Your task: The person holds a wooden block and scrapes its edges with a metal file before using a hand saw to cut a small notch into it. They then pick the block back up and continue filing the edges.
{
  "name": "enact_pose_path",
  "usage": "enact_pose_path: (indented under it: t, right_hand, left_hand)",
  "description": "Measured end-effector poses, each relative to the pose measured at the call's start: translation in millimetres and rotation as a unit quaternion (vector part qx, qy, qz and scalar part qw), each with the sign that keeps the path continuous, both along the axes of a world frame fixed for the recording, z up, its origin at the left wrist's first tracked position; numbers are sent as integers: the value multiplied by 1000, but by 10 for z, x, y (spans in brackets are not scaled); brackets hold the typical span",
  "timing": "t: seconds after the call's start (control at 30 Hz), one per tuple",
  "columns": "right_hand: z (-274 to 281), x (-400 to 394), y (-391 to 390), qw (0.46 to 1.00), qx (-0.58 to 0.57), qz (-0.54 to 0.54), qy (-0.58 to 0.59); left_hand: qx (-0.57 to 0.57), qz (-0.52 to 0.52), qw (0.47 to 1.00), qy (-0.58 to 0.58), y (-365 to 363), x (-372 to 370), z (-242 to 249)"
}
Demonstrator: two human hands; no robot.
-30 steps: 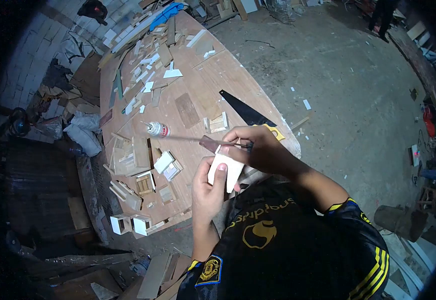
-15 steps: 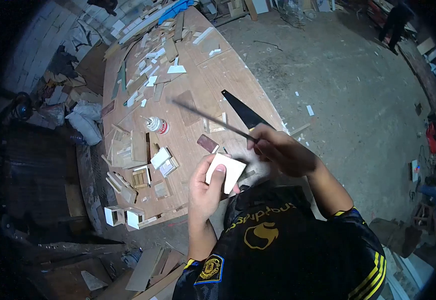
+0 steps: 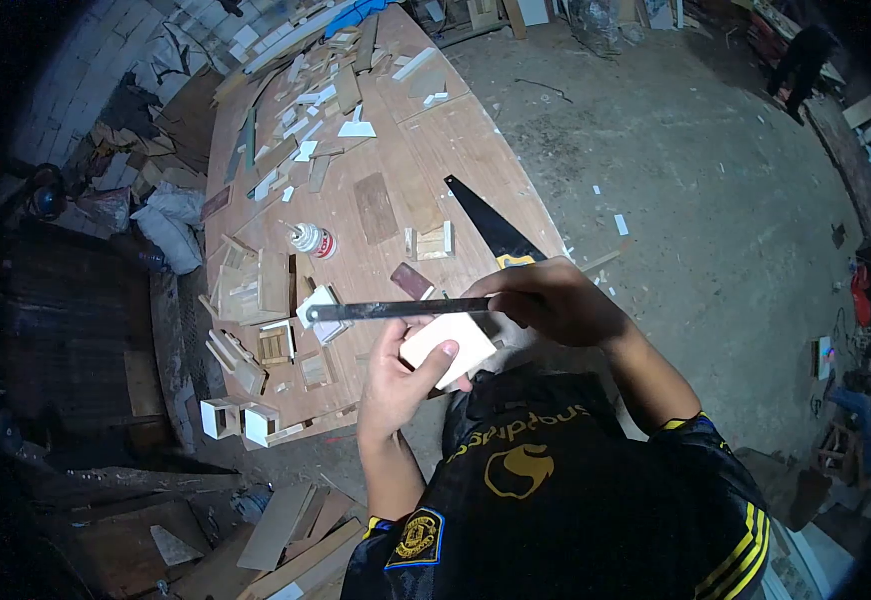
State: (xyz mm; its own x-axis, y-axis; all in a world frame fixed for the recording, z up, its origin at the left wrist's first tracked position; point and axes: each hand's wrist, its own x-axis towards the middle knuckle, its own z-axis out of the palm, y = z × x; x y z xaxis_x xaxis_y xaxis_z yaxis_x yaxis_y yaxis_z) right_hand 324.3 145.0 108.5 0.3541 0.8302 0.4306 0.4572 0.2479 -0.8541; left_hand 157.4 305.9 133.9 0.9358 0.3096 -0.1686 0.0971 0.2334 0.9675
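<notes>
The left hand [image 3: 396,376] is closed around a pale block [image 3: 446,350], with the thumb pressed on its upper face and the other fingers around its edge. The right hand [image 3: 554,302] is gripping one end of a long, flat metal strip [image 3: 386,311], which has a small hole near its other end. The strip points to the left and passes beside the far edge of the block; I cannot tell if these two are touching. Both are held above the near part of the wooden counter [image 3: 436,150].

Just beyond the strip, a small dark reddish piece [image 3: 413,280] lies on the counter. Farther out there is a small wooden frame [image 3: 430,241], and to its right a saw [image 3: 488,218] with a black blade and a yellow handle, which is partly hidden by the right hand. A white bottle [image 3: 313,240] with a red label stands to the left of the frame. Nearer the left edge are an open wooden box [image 3: 261,285] and two white boxes [image 3: 222,418]. Many offcuts [image 3: 357,129] are scattered on the far part.
</notes>
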Motion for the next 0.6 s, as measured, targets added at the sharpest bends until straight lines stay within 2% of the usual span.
enact_pose_path:
  t: [0.17, 0.23, 0.37, 0.43, 0.47, 0.53, 0.6]
  right_hand:
    - [56, -28, 80, 996, 79, -32, -9]
    - [49, -25, 47, 1000, -10, -21, 19]
    - [20, -80, 89, 999, -2, -45, 18]
    - [-24, -103, 125, 998, -11, -57, 31]
    - [-7, -114, 137, 998, -12, -53, 31]
    - [44, -134, 169, 996, -54, -65, 26]
    - [53, -175, 204, 996, -45, -65, 41]
  left_hand:
    - [-1, 79, 996, -49, 66, 32, -124]
    - [-19, 110, 990, -87, 81, 75, -124]
    - [-24, 186, 978, -92, -7, 149, -85]
    - [-132, 218, 961, -106, -21, 132, -53]
    - [-147, 187, 963, -125, 46, 82, -109]
    - [-146, 195, 960, -138, 27, 101, -85]
    - [-145, 202, 957, -150, 33, 96, -91]
